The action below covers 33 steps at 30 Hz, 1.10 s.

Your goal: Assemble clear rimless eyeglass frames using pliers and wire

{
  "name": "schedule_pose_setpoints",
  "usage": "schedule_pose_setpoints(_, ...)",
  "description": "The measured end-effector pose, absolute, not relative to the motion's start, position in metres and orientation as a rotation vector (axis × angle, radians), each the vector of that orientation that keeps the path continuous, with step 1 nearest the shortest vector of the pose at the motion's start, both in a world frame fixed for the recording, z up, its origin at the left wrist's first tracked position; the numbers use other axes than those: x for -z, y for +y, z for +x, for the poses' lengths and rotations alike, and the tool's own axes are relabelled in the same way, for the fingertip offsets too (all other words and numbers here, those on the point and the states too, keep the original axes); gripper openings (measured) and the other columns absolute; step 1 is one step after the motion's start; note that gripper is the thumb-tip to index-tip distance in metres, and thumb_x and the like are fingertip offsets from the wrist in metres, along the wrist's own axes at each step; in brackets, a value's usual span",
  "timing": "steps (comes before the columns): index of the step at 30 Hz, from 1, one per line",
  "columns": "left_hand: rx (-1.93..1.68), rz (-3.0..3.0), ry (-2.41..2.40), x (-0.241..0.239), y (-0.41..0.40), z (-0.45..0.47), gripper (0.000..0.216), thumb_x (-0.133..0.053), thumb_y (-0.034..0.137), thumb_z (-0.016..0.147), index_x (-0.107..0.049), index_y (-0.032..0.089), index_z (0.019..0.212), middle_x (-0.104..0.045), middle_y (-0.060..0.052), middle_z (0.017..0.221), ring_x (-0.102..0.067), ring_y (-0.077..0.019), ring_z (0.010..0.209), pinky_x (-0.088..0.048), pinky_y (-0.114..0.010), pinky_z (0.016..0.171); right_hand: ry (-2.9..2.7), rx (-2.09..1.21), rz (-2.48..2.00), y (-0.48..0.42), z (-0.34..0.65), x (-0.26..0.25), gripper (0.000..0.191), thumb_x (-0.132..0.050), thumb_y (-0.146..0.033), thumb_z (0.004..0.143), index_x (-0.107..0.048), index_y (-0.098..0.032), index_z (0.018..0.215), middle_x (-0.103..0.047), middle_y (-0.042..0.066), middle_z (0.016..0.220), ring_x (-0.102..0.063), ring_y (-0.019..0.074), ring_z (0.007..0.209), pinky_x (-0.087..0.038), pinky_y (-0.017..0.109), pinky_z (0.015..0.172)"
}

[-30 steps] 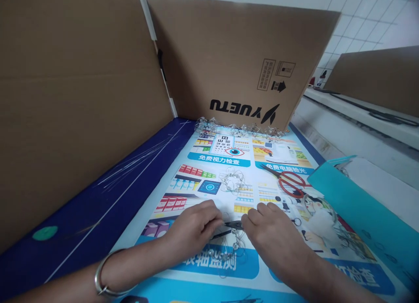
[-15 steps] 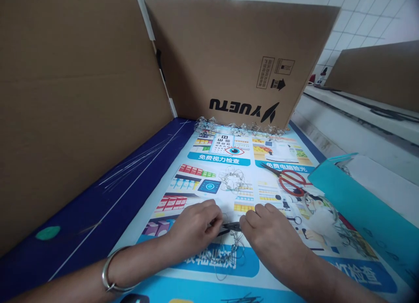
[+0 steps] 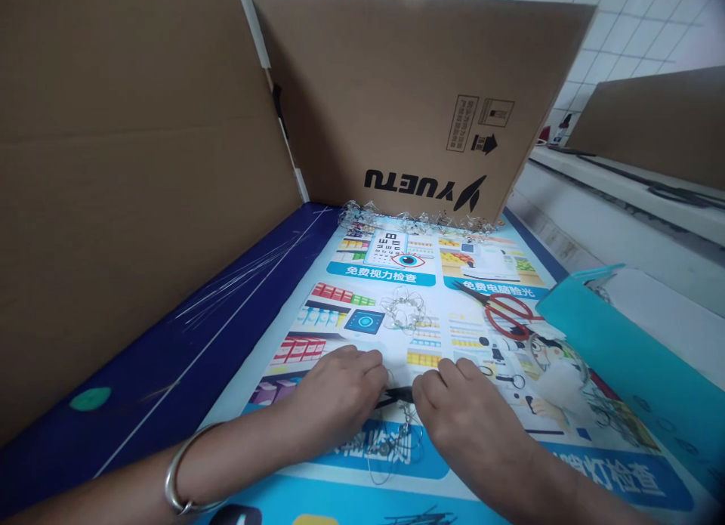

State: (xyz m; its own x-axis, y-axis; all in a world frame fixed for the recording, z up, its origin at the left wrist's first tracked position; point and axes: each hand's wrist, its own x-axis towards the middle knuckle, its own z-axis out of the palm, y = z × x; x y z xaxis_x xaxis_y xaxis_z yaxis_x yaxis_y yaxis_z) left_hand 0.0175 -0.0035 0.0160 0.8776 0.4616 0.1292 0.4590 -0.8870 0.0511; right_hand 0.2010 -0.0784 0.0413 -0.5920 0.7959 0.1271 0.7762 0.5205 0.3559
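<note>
My left hand (image 3: 338,393) and my right hand (image 3: 460,412) meet low in the middle, both with fingers pinched. Between them lies a small dark pair of pliers (image 3: 399,394), gripped by my right hand. A piece of looped silver wire with beads (image 3: 390,443) hangs just below the hands; my left fingers pinch its top end. My left wrist wears a silver bangle (image 3: 180,480). A finished wire-loop piece (image 3: 403,310) lies on the printed poster (image 3: 351,283) a little beyond the hands.
Red-handled scissors (image 3: 501,307) lie right of centre. A row of clear wire pieces (image 3: 416,221) lines the base of the cardboard panel (image 3: 408,94) at the back. Another cardboard sheet (image 3: 124,155) walls the left. A teal folder (image 3: 628,351) sits at right. Thin wires (image 3: 238,279) lie on the blue cloth.
Both hands have drawn slightly closer together over the pliers and wire piece; the view shifted a little. Nothing else moved.
</note>
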Motion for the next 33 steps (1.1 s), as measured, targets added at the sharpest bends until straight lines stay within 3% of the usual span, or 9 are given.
schedule_pose_setpoints(13,-0.374,2.606,0.745,-0.007,0.004,0.012,0.018,-0.035,0.02,0.09,-0.05,0.016,0.08,-0.053,-0.003,0.078,-0.05,-0.0158,0.07,-0.039,-0.027,0.061,2.691,-0.469,1.497,-0.075,0.211,-0.04,0.013,-0.061,-0.009,0.072,-0.053,-0.018,0.076,-0.053,0.001,0.07,-0.043,0.018,0.064,-0.025,0.033,0.058)
schedule_pose_setpoints(33,-0.657,2.421,0.472,-0.001,0.013,0.008,0.011,-0.037,0.015,0.09,-0.047,0.016,0.086,-0.052,-0.005,0.083,-0.048,-0.0148,0.077,-0.04,-0.027,0.067,2.792,-0.28,1.682,-0.072,0.223,-0.024,0.004,-0.055,-0.018,0.081,-0.053,-0.021,0.08,-0.053,0.0,0.074,-0.042,0.0173,0.068,-0.024,0.032,0.063)
